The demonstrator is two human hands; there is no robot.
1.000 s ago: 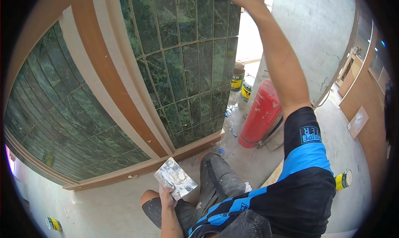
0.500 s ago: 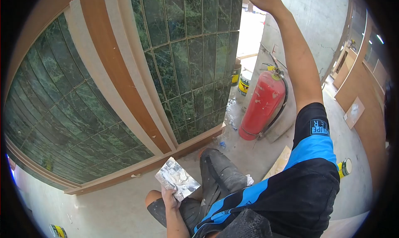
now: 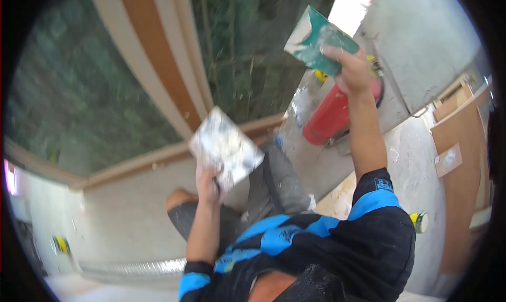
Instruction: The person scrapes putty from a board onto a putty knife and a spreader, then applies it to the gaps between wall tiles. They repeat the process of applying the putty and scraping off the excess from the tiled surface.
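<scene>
Right hand, upper centre: grip closed on green trowel. Left hand, centre: grip closed on mortar board. Step: reloading trowel; requires bringing trowel to board.

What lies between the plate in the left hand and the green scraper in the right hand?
In the head view, nothing held: only the blurred green tiled wall shows behind the gap between the plate and the scraper.

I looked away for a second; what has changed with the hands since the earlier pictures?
The right hand came down from the top of the tiled wall, now showing a green scraper in its grip. The left hand lifted its smeared plate higher. Both tools stay held; the red extinguisher stays put.
</scene>
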